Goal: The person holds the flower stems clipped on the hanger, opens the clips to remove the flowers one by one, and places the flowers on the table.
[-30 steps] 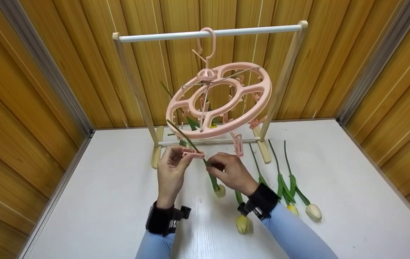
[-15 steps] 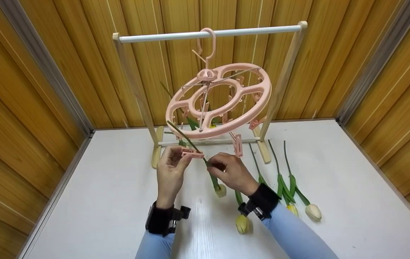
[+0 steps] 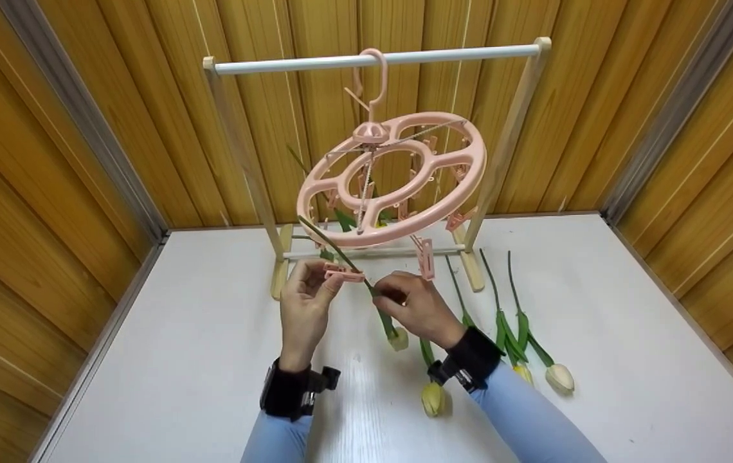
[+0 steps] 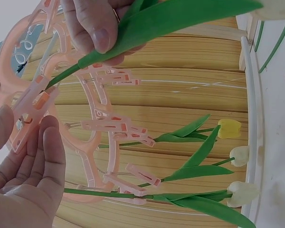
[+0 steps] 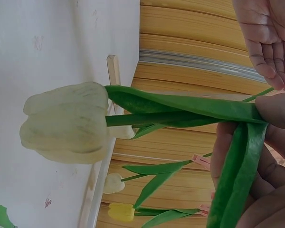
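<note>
My left hand [image 3: 305, 302] pinches a pink clothespin [image 3: 344, 275] between thumb and fingers, below the near rim of a round pink clip hanger [image 3: 460, 196]. A green tulip stem crosses the clothespin's tip; in the left wrist view the stem runs right up to the clothespin's [image 4: 32, 111] end. My right hand [image 3: 418, 308] holds that artificial tulip by its stem and leaves. Its whitish bloom [image 5: 64, 123] points down toward the table, and the bare stem end slants up past the hanger's rim.
The hanger hooks over a white rail [image 3: 302, 63] on a wooden stand. Behind, clips hold a yellow tulip [image 4: 229, 128] and white tulips [image 4: 242, 194]. On the table, right, lie a white tulip [image 3: 560, 379], a yellow tulip [image 3: 433, 400] and another yellow one [image 3: 522, 373].
My right hand and the tulip's bloom have shifted very slightly to the right. The left hand keeps its pinch on the clothespin almost in place.
</note>
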Motion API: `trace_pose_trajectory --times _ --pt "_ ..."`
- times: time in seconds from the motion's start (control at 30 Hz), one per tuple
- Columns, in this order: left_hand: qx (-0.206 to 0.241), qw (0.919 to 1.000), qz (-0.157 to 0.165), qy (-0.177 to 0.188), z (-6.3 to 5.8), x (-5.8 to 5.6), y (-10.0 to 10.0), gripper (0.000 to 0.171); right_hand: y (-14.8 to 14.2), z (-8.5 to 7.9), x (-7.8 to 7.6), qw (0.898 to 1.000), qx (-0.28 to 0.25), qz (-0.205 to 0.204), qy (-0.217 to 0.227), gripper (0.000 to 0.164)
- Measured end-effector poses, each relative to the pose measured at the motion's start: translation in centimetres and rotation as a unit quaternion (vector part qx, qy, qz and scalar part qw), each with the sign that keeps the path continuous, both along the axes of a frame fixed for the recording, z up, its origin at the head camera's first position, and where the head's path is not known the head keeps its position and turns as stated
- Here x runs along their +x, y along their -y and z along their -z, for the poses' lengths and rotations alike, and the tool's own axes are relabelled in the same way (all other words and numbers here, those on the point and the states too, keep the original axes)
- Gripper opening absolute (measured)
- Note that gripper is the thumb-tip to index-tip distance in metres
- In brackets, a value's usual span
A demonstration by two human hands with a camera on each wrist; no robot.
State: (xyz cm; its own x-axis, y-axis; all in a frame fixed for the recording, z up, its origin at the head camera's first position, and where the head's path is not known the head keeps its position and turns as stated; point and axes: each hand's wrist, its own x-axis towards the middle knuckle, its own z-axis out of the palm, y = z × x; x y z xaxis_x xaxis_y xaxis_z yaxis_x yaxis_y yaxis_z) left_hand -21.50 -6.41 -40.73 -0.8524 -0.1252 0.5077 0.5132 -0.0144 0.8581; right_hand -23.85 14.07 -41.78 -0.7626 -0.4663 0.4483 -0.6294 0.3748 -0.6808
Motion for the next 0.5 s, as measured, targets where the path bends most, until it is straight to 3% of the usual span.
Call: trace_pose_trajectory --times 0.5 --pt "0.004 0.9999 0.009 -0.009 0.00 -0.03 0.00 0.018 -0.42 -0.20 0.08 1.000 0.016 0.007 -0.013 0.007"
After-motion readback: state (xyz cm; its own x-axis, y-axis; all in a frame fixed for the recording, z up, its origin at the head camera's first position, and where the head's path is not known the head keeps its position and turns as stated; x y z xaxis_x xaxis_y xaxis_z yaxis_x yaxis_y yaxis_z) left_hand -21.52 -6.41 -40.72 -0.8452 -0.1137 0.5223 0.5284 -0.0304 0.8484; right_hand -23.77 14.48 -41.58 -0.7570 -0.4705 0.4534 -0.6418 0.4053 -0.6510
